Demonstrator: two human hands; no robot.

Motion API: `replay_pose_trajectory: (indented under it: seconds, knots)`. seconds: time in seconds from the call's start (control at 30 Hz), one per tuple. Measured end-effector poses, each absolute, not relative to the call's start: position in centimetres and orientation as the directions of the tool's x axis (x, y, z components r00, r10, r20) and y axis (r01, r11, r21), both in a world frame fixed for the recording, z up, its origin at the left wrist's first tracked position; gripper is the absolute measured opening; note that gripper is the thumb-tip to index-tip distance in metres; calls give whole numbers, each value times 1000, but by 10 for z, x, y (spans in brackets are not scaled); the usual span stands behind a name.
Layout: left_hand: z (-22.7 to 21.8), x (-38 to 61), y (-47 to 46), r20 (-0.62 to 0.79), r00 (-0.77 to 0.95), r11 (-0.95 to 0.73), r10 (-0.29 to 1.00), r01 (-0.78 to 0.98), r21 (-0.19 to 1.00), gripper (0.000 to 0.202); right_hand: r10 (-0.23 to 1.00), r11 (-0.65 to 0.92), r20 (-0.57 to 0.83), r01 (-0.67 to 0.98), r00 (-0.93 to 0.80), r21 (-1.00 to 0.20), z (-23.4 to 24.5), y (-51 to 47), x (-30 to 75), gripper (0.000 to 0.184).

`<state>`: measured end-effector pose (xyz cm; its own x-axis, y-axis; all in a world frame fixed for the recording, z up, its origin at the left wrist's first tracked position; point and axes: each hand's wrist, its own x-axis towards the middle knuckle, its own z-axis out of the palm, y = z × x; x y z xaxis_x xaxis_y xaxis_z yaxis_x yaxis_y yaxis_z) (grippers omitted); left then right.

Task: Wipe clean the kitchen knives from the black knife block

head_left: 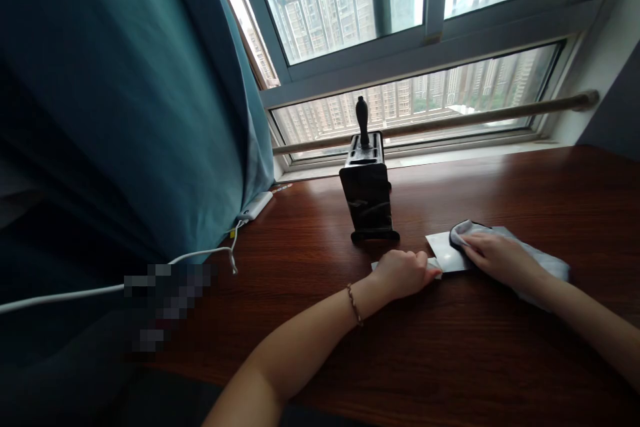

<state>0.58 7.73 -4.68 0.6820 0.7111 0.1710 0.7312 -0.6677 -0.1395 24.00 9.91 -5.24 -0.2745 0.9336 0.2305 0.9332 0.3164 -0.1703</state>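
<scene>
The cloth (545,260) is grey, the curtain (125,113) teal.

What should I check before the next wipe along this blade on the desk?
1. Grip: left hand is closed at the handle end of the cleaver: ok.
2. Support: the blade lies flat on the desk: ok.
3. Cover: grey cloth lies between the right hand and the blade: ok.
4. Which way the sharp edge faces: cannot tell.
5. The knife block stands upright, apart from both hands: ok.
6. The white cable lies well away from the blade: ok.
</scene>
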Motion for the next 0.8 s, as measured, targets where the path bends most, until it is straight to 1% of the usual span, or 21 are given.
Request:
replay_pose_trajectory:
  seconds: [0.03, 0.07, 0.13, 0.2, 0.23, 0.27, 0.3, 0.37, 0.43, 0.53, 0.6, 0.63, 0.7, 0.8]
  knots:
    - [-47, 6, 77, 170, 681, -667, 712, 732, -139, 47, 936, 321, 208, 930, -283, -179, -51, 98, 238, 32]
    - [-47, 6, 78, 167, 682, -668, 712, 731, -138, 48, 953, 282, 168, 944, -254, -172, -49, 98, 239, 33]
    - [-47, 5, 78, 160, 685, -671, 711, 729, -135, 48, 992, 101, 84, 987, -91, -125, -46, 103, 249, 37]
    - [-47, 5, 79, 155, 683, -670, 714, 730, -135, 47, 995, -96, 19, 993, 98, -67, -44, 110, 264, 39]
    - [-47, 5, 80, 153, 681, -667, 716, 732, -137, 47, 987, -161, -4, 986, 160, -48, -43, 113, 271, 38]
    - [-47, 5, 80, 150, 679, -665, 719, 734, -138, 47, 981, -192, -16, 981, 192, -35, -43, 115, 275, 38]
    - [-47, 6, 80, 146, 677, -663, 721, 736, -138, 47, 981, -192, -11, 981, 192, -27, -42, 115, 276, 37]
    - [-45, 6, 81, 134, 677, -664, 724, 736, -134, 47, 993, -107, 45, 994, 108, -17, -41, 112, 271, 36]
    - [-43, 7, 81, 122, 678, -666, 725, 735, -129, 46, 991, 81, 106, 995, -76, -50, -40, 105, 257, 35]
    - [-39, 8, 80, 107, 679, -666, 726, 734, -136, 44, 921, 379, 154, 912, -357, -159, -36, 95, 237, 33]
    - [-38, 9, 80, 105, 678, -663, 728, 734, -145, 43, 878, 475, 170, 858, -447, -197, -35, 92, 231, 34]
    - [-38, 9, 80, 105, 676, -660, 730, 736, -148, 43, 874, 482, 173, 853, -453, -202, -35, 92, 231, 34]
    - [-39, 9, 81, 104, 670, -655, 735, 741, -150, 43, 906, 416, 172, 890, -387, -188, -36, 93, 234, 36]
    - [-39, 9, 81, 99, 669, -654, 737, 742, -149, 44, 972, 195, 159, 973, -174, -126, -39, 97, 242, 39]
